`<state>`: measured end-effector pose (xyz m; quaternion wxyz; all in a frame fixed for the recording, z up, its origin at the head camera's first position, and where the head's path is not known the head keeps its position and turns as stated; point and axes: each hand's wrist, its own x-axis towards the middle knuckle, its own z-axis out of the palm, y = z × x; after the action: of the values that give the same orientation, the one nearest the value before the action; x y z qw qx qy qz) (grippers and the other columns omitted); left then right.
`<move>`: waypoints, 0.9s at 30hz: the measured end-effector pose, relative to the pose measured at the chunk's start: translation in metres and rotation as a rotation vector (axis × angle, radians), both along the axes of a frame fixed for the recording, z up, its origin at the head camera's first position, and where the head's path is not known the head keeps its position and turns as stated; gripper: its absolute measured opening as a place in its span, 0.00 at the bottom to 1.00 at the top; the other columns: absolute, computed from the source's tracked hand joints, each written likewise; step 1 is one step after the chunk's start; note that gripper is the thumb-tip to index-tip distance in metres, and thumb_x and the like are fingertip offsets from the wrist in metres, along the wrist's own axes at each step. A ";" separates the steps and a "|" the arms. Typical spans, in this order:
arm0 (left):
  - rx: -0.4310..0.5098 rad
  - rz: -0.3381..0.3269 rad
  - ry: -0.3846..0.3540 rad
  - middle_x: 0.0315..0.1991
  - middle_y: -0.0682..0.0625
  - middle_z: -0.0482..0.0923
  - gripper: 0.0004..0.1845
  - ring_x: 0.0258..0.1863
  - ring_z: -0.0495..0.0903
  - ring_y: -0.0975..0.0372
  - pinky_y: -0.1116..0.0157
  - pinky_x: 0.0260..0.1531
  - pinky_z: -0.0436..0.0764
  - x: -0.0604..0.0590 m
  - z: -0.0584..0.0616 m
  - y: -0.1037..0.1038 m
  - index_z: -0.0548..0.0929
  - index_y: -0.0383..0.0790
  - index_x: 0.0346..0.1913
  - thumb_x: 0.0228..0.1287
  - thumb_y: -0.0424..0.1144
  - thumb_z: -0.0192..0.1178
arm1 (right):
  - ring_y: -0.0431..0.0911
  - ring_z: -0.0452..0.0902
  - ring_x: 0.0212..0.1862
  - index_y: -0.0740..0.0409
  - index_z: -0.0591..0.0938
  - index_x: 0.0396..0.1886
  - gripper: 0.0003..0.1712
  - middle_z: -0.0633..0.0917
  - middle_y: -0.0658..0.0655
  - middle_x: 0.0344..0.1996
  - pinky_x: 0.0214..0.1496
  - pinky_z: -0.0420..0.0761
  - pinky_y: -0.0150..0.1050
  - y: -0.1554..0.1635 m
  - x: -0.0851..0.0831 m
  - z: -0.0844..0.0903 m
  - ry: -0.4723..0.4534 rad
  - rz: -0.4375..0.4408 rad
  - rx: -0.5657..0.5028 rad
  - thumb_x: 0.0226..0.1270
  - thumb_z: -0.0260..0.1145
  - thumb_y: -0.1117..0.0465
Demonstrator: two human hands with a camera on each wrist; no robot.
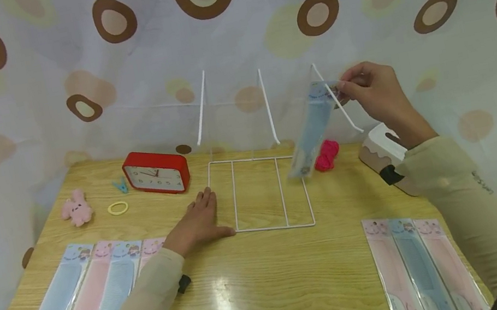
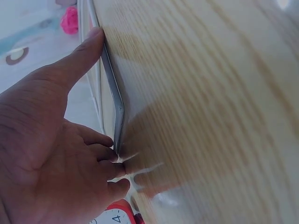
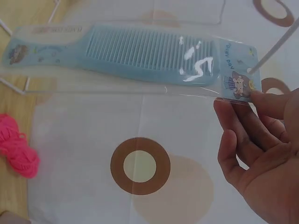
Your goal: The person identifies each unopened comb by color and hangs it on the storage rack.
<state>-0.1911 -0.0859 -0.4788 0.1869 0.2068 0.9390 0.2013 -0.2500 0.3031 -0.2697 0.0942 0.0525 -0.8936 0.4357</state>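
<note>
In the head view, my right hand (image 1: 379, 93) pinches the top card of a blue comb in a clear packet (image 1: 314, 121) beside the right prong of a white wire rack (image 1: 267, 104). The right wrist view shows thumb and fingers on the card's corner, with the comb (image 3: 149, 56) stretching away from the right hand (image 3: 261, 144). That prong (image 3: 275, 44) meets the card near its end; I cannot tell whether it passes through the hole. My left hand (image 1: 200, 221) rests at the left side of the rack's base, thumb and fingertips touching the wire (image 2: 112, 79).
Packaged pink and blue combs lie at the left (image 1: 66, 298) and right (image 1: 407, 249). Behind them are a red clock (image 1: 157, 172), pink plush toy (image 1: 76, 208), blue clip (image 1: 120, 186), yellow ring (image 1: 118, 208), pink yarn (image 1: 327, 155) and a brown-and-white object (image 1: 384, 145). A patterned curtain hangs behind.
</note>
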 end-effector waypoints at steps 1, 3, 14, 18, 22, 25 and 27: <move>-0.002 0.001 -0.003 0.79 0.33 0.36 0.61 0.78 0.39 0.42 0.46 0.75 0.47 0.000 0.000 0.000 0.45 0.25 0.77 0.60 0.62 0.67 | 0.41 0.84 0.39 0.58 0.79 0.47 0.14 0.89 0.50 0.37 0.46 0.76 0.30 -0.001 -0.007 0.001 -0.008 -0.004 0.018 0.73 0.63 0.53; -0.003 0.003 -0.007 0.79 0.34 0.36 0.61 0.79 0.38 0.43 0.46 0.75 0.47 -0.001 -0.001 0.000 0.45 0.26 0.78 0.60 0.62 0.67 | 0.40 0.85 0.39 0.58 0.78 0.48 0.14 0.89 0.51 0.38 0.48 0.75 0.32 -0.002 -0.019 0.004 -0.038 -0.013 0.027 0.74 0.63 0.52; -0.004 0.007 -0.017 0.80 0.36 0.35 0.62 0.79 0.37 0.44 0.47 0.75 0.46 -0.004 -0.007 0.005 0.44 0.27 0.78 0.59 0.63 0.67 | 0.43 0.86 0.42 0.59 0.78 0.50 0.19 0.88 0.56 0.44 0.54 0.72 0.41 0.004 -0.039 0.009 -0.108 -0.034 0.086 0.74 0.62 0.49; -0.003 0.008 -0.014 0.80 0.36 0.35 0.62 0.79 0.37 0.44 0.46 0.75 0.46 -0.004 -0.007 0.004 0.44 0.27 0.78 0.59 0.63 0.67 | 0.36 0.84 0.42 0.63 0.77 0.55 0.22 0.89 0.55 0.46 0.51 0.70 0.42 0.011 -0.036 0.012 -0.096 -0.017 0.162 0.75 0.58 0.50; -0.009 0.008 -0.016 0.80 0.36 0.36 0.62 0.79 0.37 0.44 0.47 0.75 0.46 -0.004 -0.006 0.004 0.44 0.27 0.78 0.59 0.64 0.67 | 0.36 0.80 0.44 0.64 0.77 0.59 0.25 0.88 0.55 0.47 0.53 0.72 0.45 0.026 -0.031 0.012 -0.106 -0.028 0.244 0.75 0.58 0.49; -0.016 0.008 -0.020 0.80 0.36 0.36 0.62 0.79 0.37 0.45 0.47 0.75 0.46 -0.004 -0.005 0.003 0.44 0.27 0.78 0.59 0.63 0.67 | 0.35 0.81 0.39 0.64 0.78 0.56 0.25 0.88 0.57 0.43 0.51 0.74 0.42 0.042 -0.025 0.005 -0.113 -0.019 0.292 0.74 0.61 0.47; -0.016 0.008 -0.018 0.80 0.35 0.36 0.62 0.79 0.38 0.44 0.47 0.75 0.46 -0.004 -0.004 0.003 0.44 0.27 0.78 0.59 0.63 0.67 | 0.33 0.82 0.35 0.65 0.79 0.54 0.23 0.89 0.59 0.41 0.47 0.74 0.35 0.054 -0.020 -0.003 -0.124 0.017 0.319 0.75 0.61 0.49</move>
<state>-0.1953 -0.0831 -0.4829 0.1962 0.1999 0.9397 0.1965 -0.2698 0.3569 -0.2728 0.0257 0.0473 -0.9551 0.2914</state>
